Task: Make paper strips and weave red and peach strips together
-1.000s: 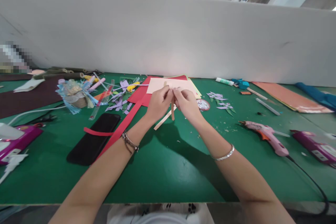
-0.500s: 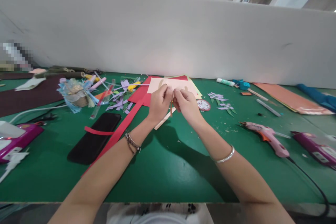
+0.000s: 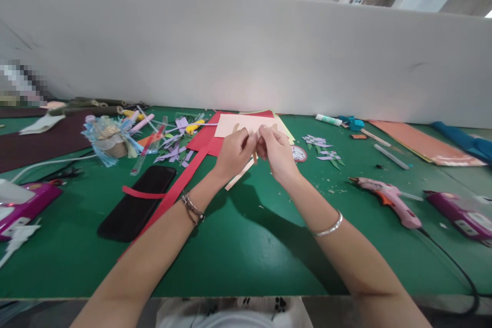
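My left hand (image 3: pixel 232 152) and my right hand (image 3: pixel 275 151) meet above the green table (image 3: pixel 246 246), both pinched on a narrow tan paper strip (image 3: pixel 254 156) that hangs down between the fingers. Only a short end of the strip shows below the fingers. A second pale strip (image 3: pixel 238 177) lies flat on the table just under my hands. Behind them lies a stack of red, cream and yellow-green paper sheets (image 3: pixel 242 124). A long red paper strip (image 3: pixel 180 187) runs along my left forearm.
A black phone (image 3: pixel 138 202) lies left of my left arm. A pink glue gun (image 3: pixel 388 197) and its cord are at the right, with a purple device (image 3: pixel 459 215) beyond. Paper scraps, a blue tasselled bundle (image 3: pixel 109 138) and a round sticker (image 3: pixel 299 154) lie around. A white partition (image 3: pixel 246 51) closes the back.
The tan strip has been drawn up between my fingers, so less of it hangs below. My hands have shifted slightly and stay pinched together.
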Demonstrator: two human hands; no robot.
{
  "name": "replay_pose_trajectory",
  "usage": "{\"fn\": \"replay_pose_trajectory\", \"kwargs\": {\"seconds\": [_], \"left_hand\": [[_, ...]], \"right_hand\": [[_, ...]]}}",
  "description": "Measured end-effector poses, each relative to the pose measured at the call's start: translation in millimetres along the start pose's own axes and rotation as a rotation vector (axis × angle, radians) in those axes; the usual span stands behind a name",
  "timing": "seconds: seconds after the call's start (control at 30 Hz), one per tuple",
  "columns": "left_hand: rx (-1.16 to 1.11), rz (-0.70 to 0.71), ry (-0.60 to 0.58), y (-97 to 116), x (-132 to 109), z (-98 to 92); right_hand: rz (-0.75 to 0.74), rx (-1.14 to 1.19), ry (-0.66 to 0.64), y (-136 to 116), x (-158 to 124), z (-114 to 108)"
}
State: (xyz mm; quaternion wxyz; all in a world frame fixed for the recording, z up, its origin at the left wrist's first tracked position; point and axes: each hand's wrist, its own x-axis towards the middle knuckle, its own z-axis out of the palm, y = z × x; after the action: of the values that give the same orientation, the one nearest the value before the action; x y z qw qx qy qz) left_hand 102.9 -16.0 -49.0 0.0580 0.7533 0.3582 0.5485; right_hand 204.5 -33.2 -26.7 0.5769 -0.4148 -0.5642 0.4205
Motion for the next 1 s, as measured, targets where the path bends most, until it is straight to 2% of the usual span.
{"fn": "replay_pose_trajectory", "kwargs": {"seconds": [0.27, 0.57, 0.7, 0.8, 0.9, 1.0], "left_hand": [[-0.138, -0.103, 0.034, 2, -1, 0.8], [-0.362, -0.186, 0.074, 8, 1, -2.3], [-0.232, -0.181, 0.04, 4, 3, -3.7], [-0.101, -0.107, -0.023, -2, 3, -3.1], [-0.074, -0.064, -0.09, -4, 2, -2.3], [-0.073, -0.074, -0.085, -4, 1, -2.2]], "right_hand": [[-0.14, -0.171, -0.055, 3, -1, -1], [-0.041, -0.182, -0.082, 4, 0, 0], [-0.016, -0.174, -0.04, 2, 0, -1], [-0.018, -0.134, -0.002, 0, 0, -1], [-0.014, -0.117, 0.005, -2, 0, -1], [-0.042, -0.209, 0.017, 0, 0, 0]]}}
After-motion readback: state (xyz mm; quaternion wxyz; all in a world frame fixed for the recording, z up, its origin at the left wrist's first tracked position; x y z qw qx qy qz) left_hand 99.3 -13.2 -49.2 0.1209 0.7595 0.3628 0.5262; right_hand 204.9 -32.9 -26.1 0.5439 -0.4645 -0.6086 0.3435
